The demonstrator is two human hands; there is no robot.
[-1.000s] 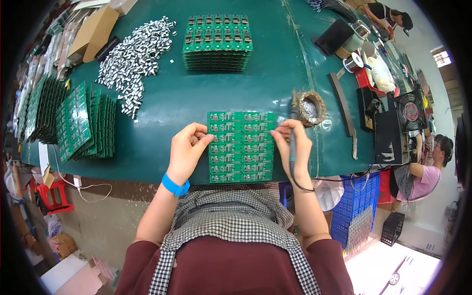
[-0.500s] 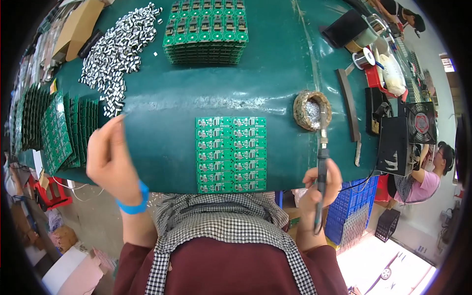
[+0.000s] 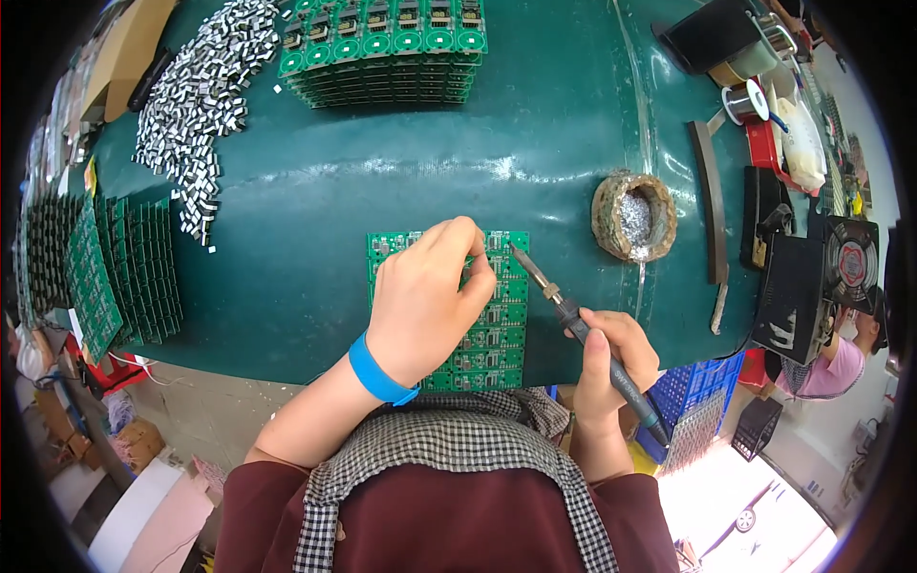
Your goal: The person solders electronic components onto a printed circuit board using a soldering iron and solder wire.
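Note:
A green circuit board panel point(image 3: 499, 336) lies flat near the table's front edge, partly covered by my left hand point(image 3: 427, 291). That hand wears a blue wristband, and its thumb and fingers are pinched together over the panel's upper part; whatever is between the fingertips is too small to make out. My right hand point(image 3: 616, 363) grips a soldering iron point(image 3: 611, 368) by its dark handle. The iron's tip points up and left, at the panel's upper right part, close to my left fingertips. Whether the tip touches the board I cannot tell.
Small white-and-black parts point(image 3: 196, 105) lie heaped at the far left. A stack of assembled boards point(image 3: 382, 72) stands at the back, more boards point(image 3: 143, 267) upright at left. A round tip-cleaning pot point(image 3: 611, 215), a dark bar point(image 3: 707, 201) and a solder spool point(image 3: 745, 102) are at right.
My left hand has come from beside the parts heap rightward onto the panel. The soldering iron has left the round pot, and its tip has moved left to the panel.

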